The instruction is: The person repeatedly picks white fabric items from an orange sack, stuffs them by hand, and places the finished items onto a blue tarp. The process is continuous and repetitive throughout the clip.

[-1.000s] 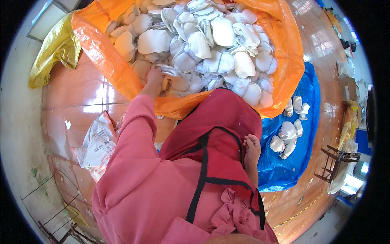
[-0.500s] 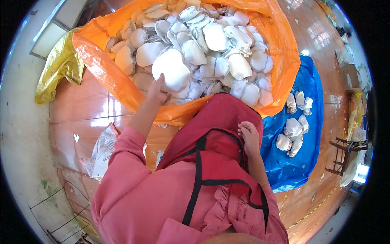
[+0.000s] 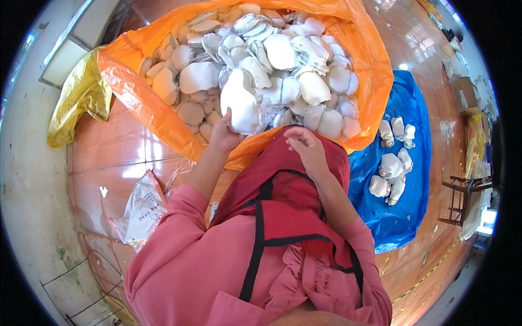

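Note:
My left hand (image 3: 224, 136) grips the lower left edge of a white rounded pad (image 3: 238, 106), thumb on its upper face. The pad is tilted above a heap of similar white pads (image 3: 190, 77) in a large orange plastic sack (image 3: 130, 89), spread wide at its mouth. My right hand (image 3: 305, 146) is raised over my red apron (image 3: 321, 163), near the sack's front edge. It holds nothing I can see; its fingers are loosely bent and apart. Several pads in the heap look bundled together.
A blue plastic sheet (image 3: 408, 214) lies at right, with several small white bundles (image 3: 391, 165) on it. Beyond stand a dark stool (image 3: 462, 198) and a cardboard box (image 3: 466, 96). At left are a yellow sack (image 3: 81, 98) and a white printed sack (image 3: 140, 209) on the tiled floor.
My left hand has moved slightly right and down with the pad, now tilted more upright. My right hand has risen from beside my lap and moved left toward the pad.

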Available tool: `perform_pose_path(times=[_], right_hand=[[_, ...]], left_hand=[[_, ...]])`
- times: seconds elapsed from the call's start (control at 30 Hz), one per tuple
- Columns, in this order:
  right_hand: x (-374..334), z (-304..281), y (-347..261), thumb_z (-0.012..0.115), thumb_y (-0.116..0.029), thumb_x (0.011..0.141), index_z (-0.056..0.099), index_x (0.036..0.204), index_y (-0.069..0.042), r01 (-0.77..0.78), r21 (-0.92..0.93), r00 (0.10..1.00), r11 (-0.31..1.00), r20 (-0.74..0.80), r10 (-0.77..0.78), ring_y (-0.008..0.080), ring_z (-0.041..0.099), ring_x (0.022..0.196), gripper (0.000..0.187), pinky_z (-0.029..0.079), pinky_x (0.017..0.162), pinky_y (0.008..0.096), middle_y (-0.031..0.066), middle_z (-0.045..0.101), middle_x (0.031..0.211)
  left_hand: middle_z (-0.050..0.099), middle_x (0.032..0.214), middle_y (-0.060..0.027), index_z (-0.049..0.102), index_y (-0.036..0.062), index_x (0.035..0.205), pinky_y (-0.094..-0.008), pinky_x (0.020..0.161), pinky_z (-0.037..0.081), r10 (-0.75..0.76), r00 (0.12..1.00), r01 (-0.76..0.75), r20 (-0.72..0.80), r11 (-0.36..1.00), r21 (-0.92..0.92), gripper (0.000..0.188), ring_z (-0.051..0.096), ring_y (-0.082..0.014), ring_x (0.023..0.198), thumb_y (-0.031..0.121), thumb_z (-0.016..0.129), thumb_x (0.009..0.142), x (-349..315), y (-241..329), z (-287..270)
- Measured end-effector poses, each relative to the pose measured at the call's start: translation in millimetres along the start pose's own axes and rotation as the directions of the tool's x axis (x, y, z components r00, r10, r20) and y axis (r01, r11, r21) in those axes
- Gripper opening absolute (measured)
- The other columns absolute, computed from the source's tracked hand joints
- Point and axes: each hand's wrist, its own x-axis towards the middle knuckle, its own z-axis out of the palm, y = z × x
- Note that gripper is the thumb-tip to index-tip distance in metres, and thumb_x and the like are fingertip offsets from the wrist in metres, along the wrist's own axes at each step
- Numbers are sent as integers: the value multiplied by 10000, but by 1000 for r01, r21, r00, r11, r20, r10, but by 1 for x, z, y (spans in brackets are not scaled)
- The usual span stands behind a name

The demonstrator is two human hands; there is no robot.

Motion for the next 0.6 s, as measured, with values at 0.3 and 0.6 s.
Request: perform_pose_path(times=[0.3,0.6], right_hand=[[27,35,-5,649,-184,919,259,1466,4,190,105,966,976,-197,-167,225,449,1245,697,367,1059,333,131,399,1398],[26,32,6,568,-222,979,294,1468,-60,29,476,986,879,-157,52,190,493,1212,583,466,959,349,79,463,1362]], left_hand=[[536,1333,-71,425,81,1369,-423,992,446,295,955,-246,-34,850,465,443,550,-232,1153,285,534,992,-47,-44,57],[620,1177,-33,543,81,1257,-364,896,479,285,956,-284,75,819,499,316,580,-173,1074,268,463,1014,-55,-48,52]])
